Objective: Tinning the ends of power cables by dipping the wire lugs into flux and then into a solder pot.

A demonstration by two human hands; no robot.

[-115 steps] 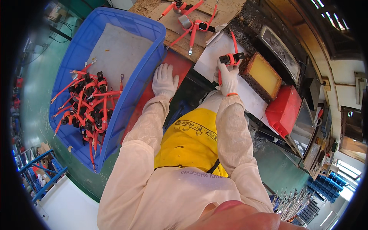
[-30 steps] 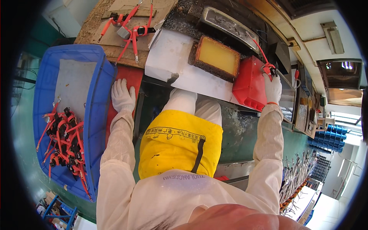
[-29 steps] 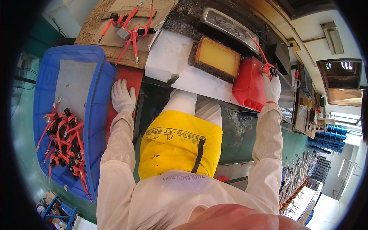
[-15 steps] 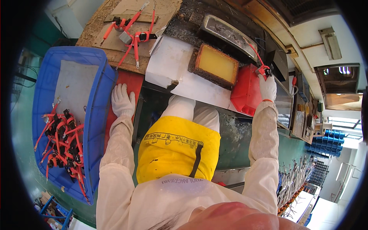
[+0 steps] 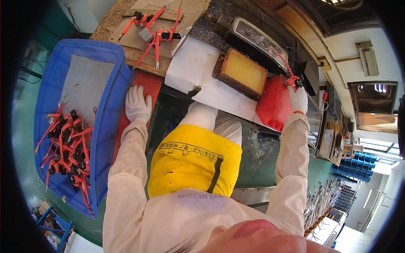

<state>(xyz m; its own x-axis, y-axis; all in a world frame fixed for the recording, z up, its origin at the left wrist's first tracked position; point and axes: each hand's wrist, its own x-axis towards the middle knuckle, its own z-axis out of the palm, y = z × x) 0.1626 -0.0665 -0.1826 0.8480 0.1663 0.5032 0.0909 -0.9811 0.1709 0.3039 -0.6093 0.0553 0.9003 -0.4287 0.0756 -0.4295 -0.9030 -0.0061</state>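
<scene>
My right hand [image 5: 298,99], in a white glove, grips a bundled red cable [image 5: 287,66] with a black part at the bundle. The cable's free end reaches over the right end of a long metal trough [image 5: 242,28] holding a grey, shiny surface. Whether the tip touches that surface is too small to tell. Gloved in white too, my left hand [image 5: 138,105] lies flat with fingers stretched on a red surface [image 5: 153,86], beside a blue bin [image 5: 110,99], holding nothing. Several red cables with black parts [image 5: 69,147] lie heaped in the bin.
Between the trough and me sits a brown-rimmed tray of yellow material [image 5: 244,71]. A red box [image 5: 268,103] stands by my right hand. More red cables [image 5: 157,42] lie on the wooden board [image 5: 107,31] at far left. White sheeting [image 5: 196,63] covers the bench's near edge.
The whole view has shifted slightly, so the bench appears a little farther right. My right hand still grips the cable at the trough; my left hand still rests flat.
</scene>
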